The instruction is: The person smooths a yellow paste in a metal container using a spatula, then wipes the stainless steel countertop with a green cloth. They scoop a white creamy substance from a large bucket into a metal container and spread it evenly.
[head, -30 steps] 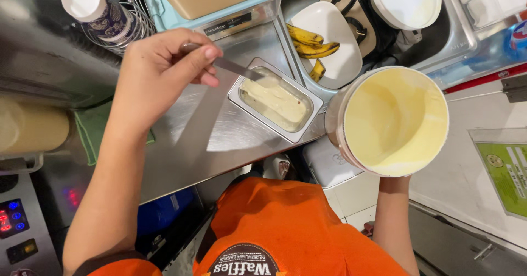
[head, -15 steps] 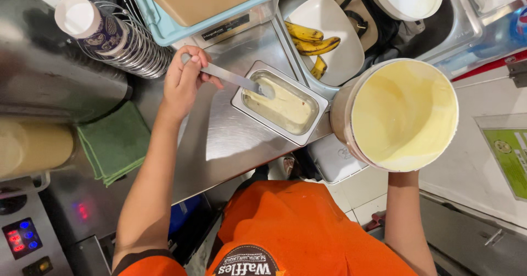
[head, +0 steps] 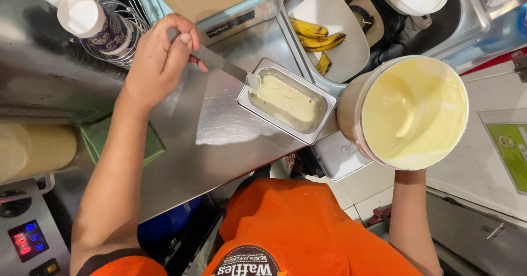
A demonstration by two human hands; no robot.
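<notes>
My left hand grips the handle of a metal spatula. Its blade tip rests on the left corner of a small rectangular steel pan that holds pale cream. A large white bucket of the same pale cream is tilted towards me at the right, just beside the pan. My right hand is hidden under the bucket and holds it up; only the forearm shows.
The pan sits on a steel counter. Behind it are a white tray with bananas, a blue-rimmed tub and a paper cup in a wire rack. A green cloth and a control panel lie at the left.
My left hand has drawn back to the left. The spatula tip has come from the middle of the pan to its left corner. The bucket stays tilted in place.
</notes>
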